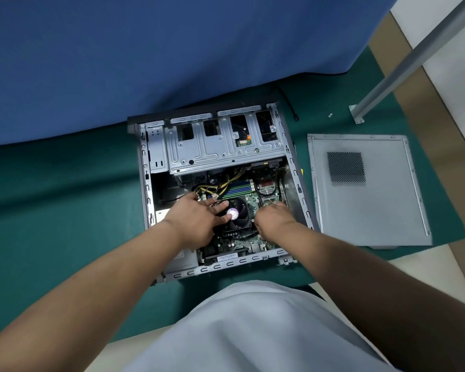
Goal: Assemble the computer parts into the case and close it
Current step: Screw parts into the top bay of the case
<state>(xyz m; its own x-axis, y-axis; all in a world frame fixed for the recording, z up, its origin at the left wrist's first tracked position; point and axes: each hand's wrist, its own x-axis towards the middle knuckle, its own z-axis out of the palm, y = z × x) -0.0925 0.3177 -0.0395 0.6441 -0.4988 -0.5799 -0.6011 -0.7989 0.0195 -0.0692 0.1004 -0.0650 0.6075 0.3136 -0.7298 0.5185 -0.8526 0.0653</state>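
The left hand (196,218) lies spread on the cooler fan (236,213); right hand (273,220), beside the fan, grip unclear. Pressing askew could crack the motherboard (242,241).

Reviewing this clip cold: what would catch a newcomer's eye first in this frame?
First, the open computer case lying on the green mat, with both hands inside it: the left hand rests over the black CPU fan, and the right hand is curled beside it over the motherboard. Next, the removed grey side panel lies flat to the right of the case.
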